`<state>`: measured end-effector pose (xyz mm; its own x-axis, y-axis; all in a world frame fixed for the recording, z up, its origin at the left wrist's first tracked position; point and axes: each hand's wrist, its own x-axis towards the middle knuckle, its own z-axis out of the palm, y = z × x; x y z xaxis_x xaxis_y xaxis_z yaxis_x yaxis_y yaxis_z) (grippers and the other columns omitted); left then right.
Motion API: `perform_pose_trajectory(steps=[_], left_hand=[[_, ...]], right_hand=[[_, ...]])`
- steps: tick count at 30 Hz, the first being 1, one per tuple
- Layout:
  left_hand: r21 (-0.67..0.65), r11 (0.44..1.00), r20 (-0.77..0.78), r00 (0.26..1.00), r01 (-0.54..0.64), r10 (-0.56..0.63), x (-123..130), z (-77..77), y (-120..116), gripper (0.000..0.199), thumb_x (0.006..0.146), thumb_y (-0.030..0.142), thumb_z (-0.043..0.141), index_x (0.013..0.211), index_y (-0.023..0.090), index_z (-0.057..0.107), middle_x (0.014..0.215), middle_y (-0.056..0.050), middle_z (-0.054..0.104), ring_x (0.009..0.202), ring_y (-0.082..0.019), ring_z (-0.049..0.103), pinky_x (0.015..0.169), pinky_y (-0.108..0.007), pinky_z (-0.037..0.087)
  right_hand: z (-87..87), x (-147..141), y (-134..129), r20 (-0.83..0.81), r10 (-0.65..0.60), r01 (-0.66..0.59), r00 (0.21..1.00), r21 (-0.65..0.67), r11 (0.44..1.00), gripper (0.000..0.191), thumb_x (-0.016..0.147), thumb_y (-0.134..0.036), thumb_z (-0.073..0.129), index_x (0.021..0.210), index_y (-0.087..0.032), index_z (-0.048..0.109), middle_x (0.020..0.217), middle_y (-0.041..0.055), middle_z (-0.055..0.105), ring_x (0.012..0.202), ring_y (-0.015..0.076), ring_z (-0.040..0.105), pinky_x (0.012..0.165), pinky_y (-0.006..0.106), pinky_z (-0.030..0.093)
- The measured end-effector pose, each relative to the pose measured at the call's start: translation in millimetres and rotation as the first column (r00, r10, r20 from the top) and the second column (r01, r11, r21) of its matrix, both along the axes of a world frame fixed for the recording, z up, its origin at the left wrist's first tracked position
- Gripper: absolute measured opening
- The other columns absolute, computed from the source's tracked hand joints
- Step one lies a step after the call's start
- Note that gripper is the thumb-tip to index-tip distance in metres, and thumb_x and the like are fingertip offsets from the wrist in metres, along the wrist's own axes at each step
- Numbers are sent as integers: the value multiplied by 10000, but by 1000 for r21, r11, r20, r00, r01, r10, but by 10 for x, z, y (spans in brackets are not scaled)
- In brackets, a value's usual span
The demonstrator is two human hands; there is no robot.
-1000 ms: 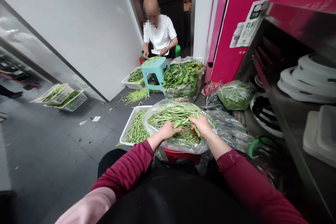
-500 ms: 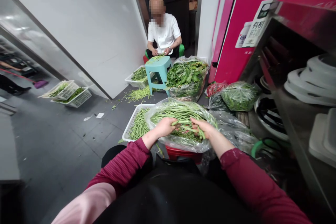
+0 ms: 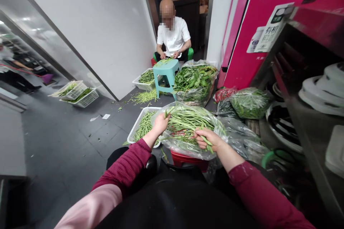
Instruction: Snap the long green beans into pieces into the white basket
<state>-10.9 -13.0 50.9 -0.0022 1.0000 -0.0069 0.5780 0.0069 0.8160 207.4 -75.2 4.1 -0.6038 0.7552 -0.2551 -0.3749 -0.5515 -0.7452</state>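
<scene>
Long green beans [image 3: 188, 116] lie in an open clear plastic bag on a red stool [image 3: 189, 160] in front of me. My left hand [image 3: 161, 123] is closed at the bag's left side, with a piece of green bean showing at its fingertips. Over the bag's right part, my right hand [image 3: 208, 139] is wrapped round several green beans whose ends stick out below the fingers. Short bean pieces fill a white basket [image 3: 131, 134] just left of the bag.
Across from me a person in white [image 3: 174, 37] sits behind a light blue stool [image 3: 166, 68]. A bag of leafy greens [image 3: 197, 80] stands beside it. White baskets [image 3: 84, 100] are on the floor at left; a metal shelf [image 3: 301, 114] is at right.
My left hand has moved up and left, away from my right hand, to the bag's left side. The right hand still grips beans. The whole view has shifted slightly.
</scene>
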Motion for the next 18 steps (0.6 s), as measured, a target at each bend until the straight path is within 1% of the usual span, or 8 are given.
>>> perform_pose_trajectory(steps=[1, 2, 4, 6, 8, 12, 15, 18], left_hand=[[-97, 995, 81, 996, -25, 33, -24, -18, 1, 205, 759, 326, 536, 744, 132, 600, 659, -37, 583, 516, -107, 503, 531, -227, 421], [-204, 979, 179, 983, -12, 50, -34, -39, -7, 244, 764, 363, 536, 764, 125, 590, 636, -29, 577, 457, -89, 477, 478, -215, 401], [-388, 920, 380, 919, 52, 108, -34, -78, -34, 318, 777, 428, 518, 780, 115, 570, 585, -18, 561, 380, -66, 429, 409, -202, 369], [-487, 868, 501, 845, 96, 187, -47, -101, -51, 347, 781, 460, 507, 751, 117, 550, 534, -5, 534, 353, -56, 403, 377, -191, 349], [-509, 848, 537, 824, 147, 179, -110, -95, -47, 332, 770, 450, 531, 718, 121, 538, 512, 3, 518, 348, -48, 389, 355, -179, 329], [-474, 825, 515, 857, 308, -25, -319, -2, -30, 277, 729, 381, 597, 718, 107, 565, 514, 11, 505, 352, -38, 372, 339, -170, 301], [-481, 822, 470, 881, 306, -53, -365, 95, -77, 247, 713, 359, 605, 682, 119, 558, 447, 58, 396, 328, -32, 307, 324, -173, 250], [-408, 873, 400, 912, 269, -94, -254, 197, -185, 244, 709, 369, 595, 632, 146, 534, 411, 76, 320, 321, -33, 253, 326, -181, 195]], right_hand=[[1, 5, -5, -11, -1, 1, 1000, 6, 1000, 184, 715, -333, 587, 669, -173, 508, 412, -97, 349, 309, 33, 236, 328, 173, 201], [-1, 4, -9, -16, -2, 2, 1000, 8, 1000, 183, 717, -336, 584, 676, -174, 512, 411, -97, 348, 308, 34, 238, 327, 174, 202], [-6, -10, -12, -5, -14, 14, 1000, 20, 1000, 180, 716, -338, 581, 681, -174, 515, 411, -96, 354, 304, 38, 249, 324, 177, 209], [-9, -27, -10, 25, -63, 62, 998, 43, 997, 174, 713, -328, 578, 668, -173, 513, 412, -94, 362, 300, 41, 264, 321, 181, 225], [-11, -31, -3, 52, -141, 138, 989, 70, 988, 171, 709, -314, 571, 642, -172, 505, 410, -90, 367, 298, 44, 279, 319, 187, 242], [-11, -7, 24, 132, -266, 250, 955, 122, 960, 171, 694, -302, 576, 619, -173, 493, 394, -89, 358, 293, 50, 294, 308, 190, 248], [-24, -19, 56, 225, -380, 359, 897, 132, 924, 188, 674, -301, 593, 604, -180, 467, 394, -87, 364, 289, 51, 305, 298, 191, 242], [-64, -56, 106, 275, -499, 494, 822, 93, 865, 194, 663, -275, 590, 586, -191, 434, 400, -81, 366, 289, 53, 314, 293, 196, 243]])
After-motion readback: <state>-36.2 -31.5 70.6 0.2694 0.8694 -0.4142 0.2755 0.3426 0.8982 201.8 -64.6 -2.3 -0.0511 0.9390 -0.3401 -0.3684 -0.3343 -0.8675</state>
